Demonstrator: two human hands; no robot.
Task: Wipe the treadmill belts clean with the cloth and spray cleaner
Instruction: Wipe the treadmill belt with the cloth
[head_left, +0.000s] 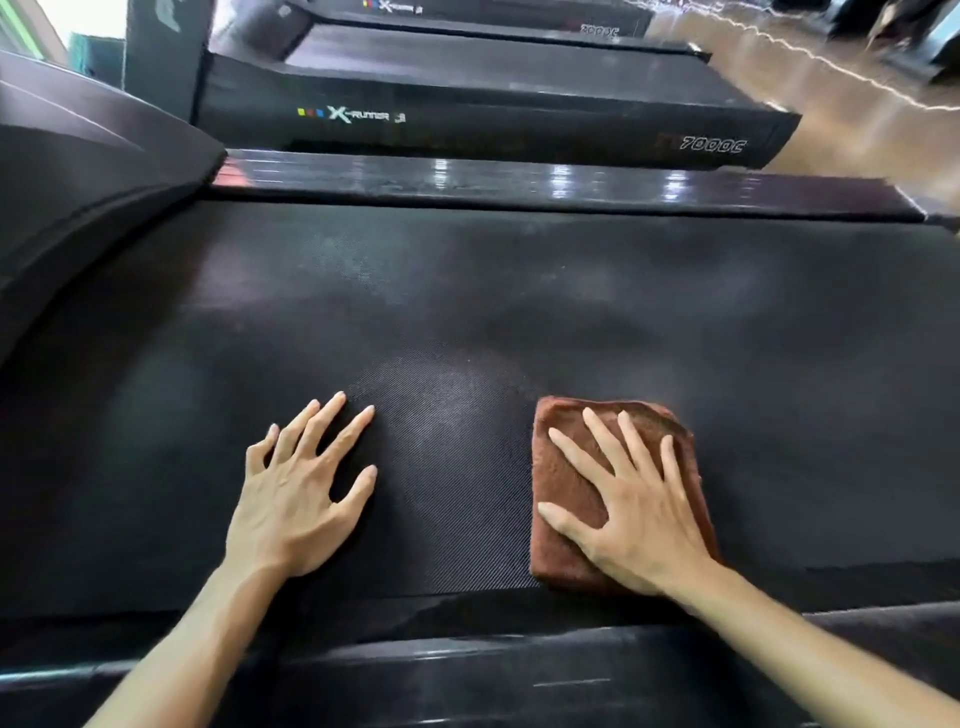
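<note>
Far left: curved motor cover (78, 171), black. Then left hand (301, 488), fingers spread flat on treadmill belt (519, 312), holding nothing, likely bracing body weight. Centre of belt between hands: paler hazy patch, maybe spray or dust. Then right hand (631, 512), fingers straight and splayed, pressing folded brown cloth (566, 483) flat onto near edge of belt for wiping. Behind: second treadmill (493, 124), "X-Runner" lettering. Spray cleaner not visible.
</note>
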